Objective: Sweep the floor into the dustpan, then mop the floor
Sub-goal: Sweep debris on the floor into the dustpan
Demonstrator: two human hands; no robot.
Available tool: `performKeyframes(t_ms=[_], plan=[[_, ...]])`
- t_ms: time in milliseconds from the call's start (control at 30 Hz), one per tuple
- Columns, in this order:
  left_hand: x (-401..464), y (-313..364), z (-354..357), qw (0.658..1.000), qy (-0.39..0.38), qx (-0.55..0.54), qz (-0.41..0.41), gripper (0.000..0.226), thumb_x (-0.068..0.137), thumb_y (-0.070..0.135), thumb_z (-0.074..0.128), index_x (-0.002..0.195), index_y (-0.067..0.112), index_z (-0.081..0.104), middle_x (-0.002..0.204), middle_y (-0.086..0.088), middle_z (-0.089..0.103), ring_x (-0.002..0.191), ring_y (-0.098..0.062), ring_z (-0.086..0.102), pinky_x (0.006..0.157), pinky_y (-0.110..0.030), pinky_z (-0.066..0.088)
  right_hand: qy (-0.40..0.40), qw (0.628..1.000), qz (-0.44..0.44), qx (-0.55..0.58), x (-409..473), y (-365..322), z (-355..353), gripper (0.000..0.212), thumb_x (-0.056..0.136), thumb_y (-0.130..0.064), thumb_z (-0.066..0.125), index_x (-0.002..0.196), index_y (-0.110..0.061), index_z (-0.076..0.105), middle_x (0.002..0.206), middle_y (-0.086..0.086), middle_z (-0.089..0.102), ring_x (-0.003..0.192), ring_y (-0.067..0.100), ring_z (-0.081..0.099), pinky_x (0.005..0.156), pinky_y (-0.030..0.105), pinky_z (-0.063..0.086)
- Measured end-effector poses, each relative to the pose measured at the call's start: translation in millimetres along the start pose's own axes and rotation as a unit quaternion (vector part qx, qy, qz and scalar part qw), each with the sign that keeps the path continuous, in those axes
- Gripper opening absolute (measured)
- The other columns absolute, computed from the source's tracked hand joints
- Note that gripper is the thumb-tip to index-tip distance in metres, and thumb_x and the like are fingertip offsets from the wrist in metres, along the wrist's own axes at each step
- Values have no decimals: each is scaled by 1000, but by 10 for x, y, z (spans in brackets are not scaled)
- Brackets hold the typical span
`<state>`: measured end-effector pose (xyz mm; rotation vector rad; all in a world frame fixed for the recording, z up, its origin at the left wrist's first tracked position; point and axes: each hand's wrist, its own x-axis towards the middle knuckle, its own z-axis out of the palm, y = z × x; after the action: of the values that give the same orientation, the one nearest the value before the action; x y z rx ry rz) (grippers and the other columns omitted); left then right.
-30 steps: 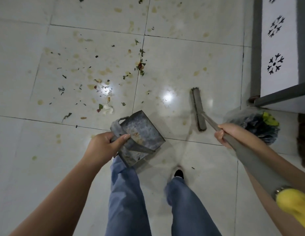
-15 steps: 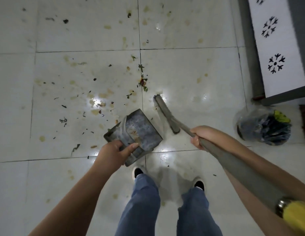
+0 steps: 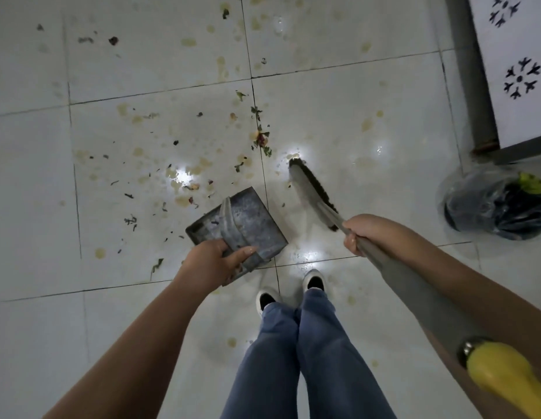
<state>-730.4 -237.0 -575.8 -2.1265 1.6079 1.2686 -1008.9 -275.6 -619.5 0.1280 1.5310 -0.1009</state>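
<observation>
My left hand point(image 3: 216, 260) grips the strap handle of a grey metal dustpan point(image 3: 251, 220), held low over the white tiled floor point(image 3: 354, 110) with its mouth toward the upper left. My right hand point(image 3: 370, 232) grips the grey pole of a broom whose brush head point(image 3: 310, 187) sits on the tile just right of the dustpan. The pole's yellow end point(image 3: 502, 376) is near the lower right corner. Leaf bits, crumbs and yellowish stains point(image 3: 184, 173) are scattered left of and beyond the dustpan, with a small clump of debris point(image 3: 261, 139) on the tile joint.
A plastic bag of dark rubbish point(image 3: 496, 207) sits on the floor at the right. Behind it stand a grey metal frame leg point(image 3: 474, 86) and a white panel with black flower marks point(image 3: 520, 77). My shoes point(image 3: 314, 279) and blue trouser legs are below the dustpan.
The brush head has swept left, from near the frame toward the dustpan. The dustpan has tipped lower toward the floor. My feet have stepped forward and come together.
</observation>
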Motion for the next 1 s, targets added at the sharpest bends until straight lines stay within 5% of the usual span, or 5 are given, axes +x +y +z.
performKeyframes(t_ms=[100,233,700,1000], plan=[[20,110,15,1000,-13,28,-5,49,82,55,55,53,16,50,49,1,53,51,-14,52,52,-25,40,-101,991,41,82,-4,-31,-32,40,101,-30,36,66,-9,36,31,3,39,17,8,38,23,13,32],[24,325,47,999,-27,33,-4,47,83,55,54,58,15,53,57,-2,57,59,-18,56,55,-26,42,-115,985,26,126,-286,-47,-296,30,101,-30,37,81,-8,42,37,1,40,20,3,37,23,10,33],[-132,1662,501,980,-111,104,130,40,85,52,52,68,16,53,62,5,54,58,-9,52,54,-24,41,-15,942,47,333,-957,1363,-2047,37,102,-28,34,69,-10,36,32,2,36,17,6,34,21,8,29],[-57,2110,910,934,-159,231,220,41,88,50,49,75,11,59,60,3,53,55,-5,48,50,-17,36,108,888,-18,447,-852,2176,-2267,28,101,-11,32,73,-9,36,32,2,35,18,7,34,26,7,29]])
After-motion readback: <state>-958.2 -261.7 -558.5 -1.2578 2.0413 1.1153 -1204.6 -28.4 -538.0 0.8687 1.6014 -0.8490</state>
